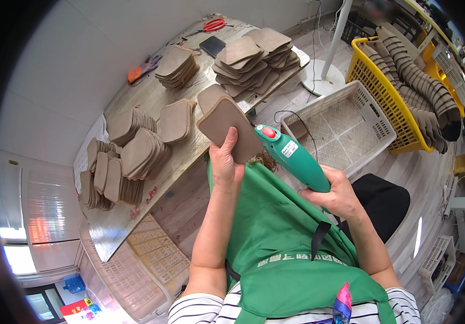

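Note:
My left hand (226,163) is closed on a brown, round-cornered flat piece (224,123), its thumb lying across the near face. Behind its upper left edge shows another similar piece (209,96); whether my hand holds that too I cannot tell. My right hand (336,193) grips the lower end of a green corded power tool (299,163) with a red button. The tool's narrow tip meets or nearly meets the piece's right edge; its exact contact is hidden. A green apron (275,216) covers my lap below both hands.
Several stacks of brown pieces (177,67) stand on the worn table (135,102). Beyond them lie a dark phone (212,46) and red-handled scissors (214,25). To the right are a white crate (340,127), a yellow basket (386,102) of stacked pieces, and a white pole (336,40).

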Tool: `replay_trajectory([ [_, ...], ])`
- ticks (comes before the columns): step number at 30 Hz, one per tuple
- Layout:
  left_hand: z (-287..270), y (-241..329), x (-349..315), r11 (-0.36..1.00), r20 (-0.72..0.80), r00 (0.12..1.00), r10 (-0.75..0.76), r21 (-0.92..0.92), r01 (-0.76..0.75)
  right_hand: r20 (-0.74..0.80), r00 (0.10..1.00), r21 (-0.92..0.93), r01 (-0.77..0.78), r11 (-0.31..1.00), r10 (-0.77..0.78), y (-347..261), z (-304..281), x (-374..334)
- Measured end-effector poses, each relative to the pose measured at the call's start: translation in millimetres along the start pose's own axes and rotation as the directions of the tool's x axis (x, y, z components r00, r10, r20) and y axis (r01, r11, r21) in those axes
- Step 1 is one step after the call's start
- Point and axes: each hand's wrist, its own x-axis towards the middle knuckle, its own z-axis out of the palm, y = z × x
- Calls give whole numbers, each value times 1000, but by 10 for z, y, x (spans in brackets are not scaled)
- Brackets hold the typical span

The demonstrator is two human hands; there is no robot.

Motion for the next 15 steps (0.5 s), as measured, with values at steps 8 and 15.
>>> replay_trajectory([
  [8,-98,-122,-97,993,46,998,-33,117,27,-32,999,70,7,998,-5,-50,-37,44],
  [15,-219,218,-16,911,216,968,-131,412,32,10,1000,-28,21,999,-21,-90,-224,41],
])
